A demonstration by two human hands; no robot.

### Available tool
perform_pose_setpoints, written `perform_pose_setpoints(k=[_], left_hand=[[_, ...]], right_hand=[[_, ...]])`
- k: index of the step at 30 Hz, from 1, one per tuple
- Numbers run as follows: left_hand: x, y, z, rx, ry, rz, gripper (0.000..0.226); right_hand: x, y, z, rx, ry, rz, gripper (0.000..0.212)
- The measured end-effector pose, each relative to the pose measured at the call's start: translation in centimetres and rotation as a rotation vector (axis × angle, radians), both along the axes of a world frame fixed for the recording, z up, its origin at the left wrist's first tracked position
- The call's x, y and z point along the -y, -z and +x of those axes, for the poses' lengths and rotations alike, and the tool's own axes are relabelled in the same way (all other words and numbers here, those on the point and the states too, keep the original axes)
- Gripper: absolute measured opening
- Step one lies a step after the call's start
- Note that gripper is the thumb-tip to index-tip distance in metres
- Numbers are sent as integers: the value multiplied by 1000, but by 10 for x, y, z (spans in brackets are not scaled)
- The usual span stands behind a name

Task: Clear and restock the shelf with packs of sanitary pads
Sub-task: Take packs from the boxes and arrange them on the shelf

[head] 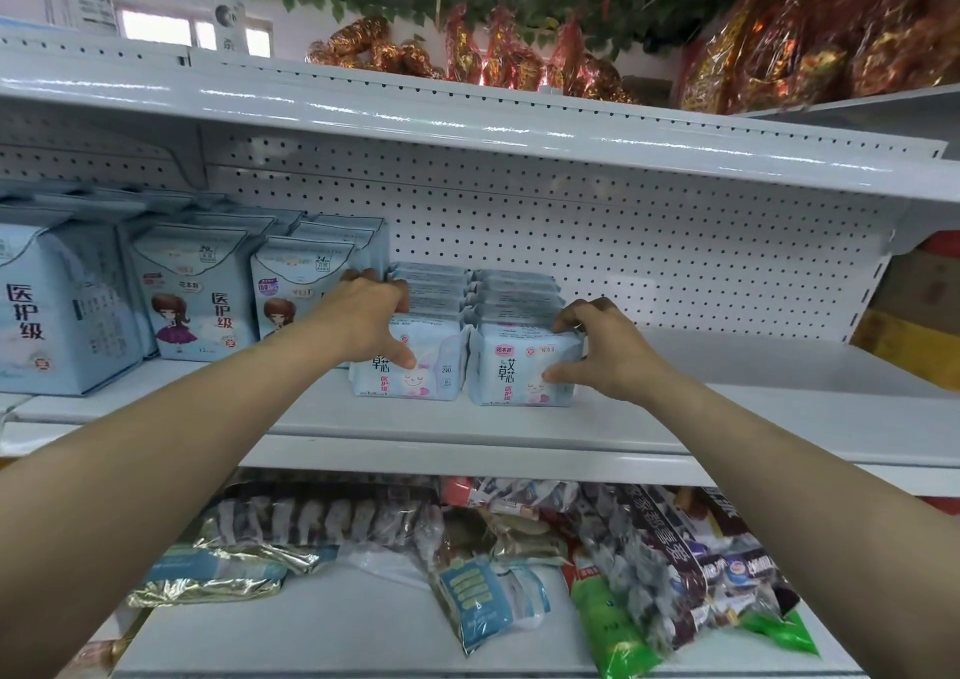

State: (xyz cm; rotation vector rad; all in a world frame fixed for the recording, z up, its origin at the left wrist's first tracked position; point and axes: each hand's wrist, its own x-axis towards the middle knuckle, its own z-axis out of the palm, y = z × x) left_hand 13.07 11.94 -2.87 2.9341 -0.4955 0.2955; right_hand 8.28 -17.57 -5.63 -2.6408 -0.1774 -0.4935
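Hands (370, 315) (605, 353) seemingly curled around front pad packs (511, 372)

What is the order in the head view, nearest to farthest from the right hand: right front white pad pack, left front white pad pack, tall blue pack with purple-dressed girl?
1. Right front white pad pack: in the right hand.
2. Left front white pad pack: next row leftward.
3. Tall blue pack with purple-dressed girl: far left.

light: bright, even | glare: upper shelf edge (363, 107) | edges: curved, blurred
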Motion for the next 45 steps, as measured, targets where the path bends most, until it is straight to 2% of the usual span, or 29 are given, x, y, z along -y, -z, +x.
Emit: perform_pose_setpoints(k=[6, 12, 33, 40, 45], left_hand=[[2, 3, -2, 22, -6, 118, 88], [5, 6, -1, 50, -17, 119, 99], [-2, 11, 6, 58, 52, 106, 101], [-1, 11, -22, 125, -18, 101, 101], [-7, -1, -65, 195, -77, 6, 91]], right_hand=[[-7, 1, 1, 9, 47, -53, 67], [-13, 2, 1, 18, 75, -60, 69], [-42, 0, -11, -39, 273, -142, 67], [-51, -15, -33, -26, 272, -240, 76], [-48, -35, -68, 65, 216, -419, 73]])
